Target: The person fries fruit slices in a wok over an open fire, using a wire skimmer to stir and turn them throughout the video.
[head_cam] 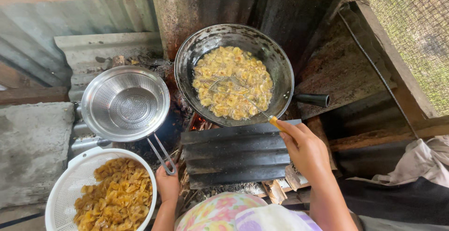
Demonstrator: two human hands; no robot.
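A black wok (280,67) sits over a fire, full of yellow banana slices (234,81) frying in oil. My right hand (304,149) grips the yellow handle of a wire skimmer (229,87) whose head lies in the slices. My left hand (167,182) holds the wire handle of a steel strainer (125,103), which is empty and sits to the left of the wok. A white colander (70,179) at the lower left holds a heap of fried golden chips (117,196).
Glowing embers (199,121) show under the wok. A dark corrugated sheet (236,154) lies in front of the fire. Corrugated metal (93,48) lines the back wall, a concrete block (32,146) stands left, and cloth (421,161) lies right.
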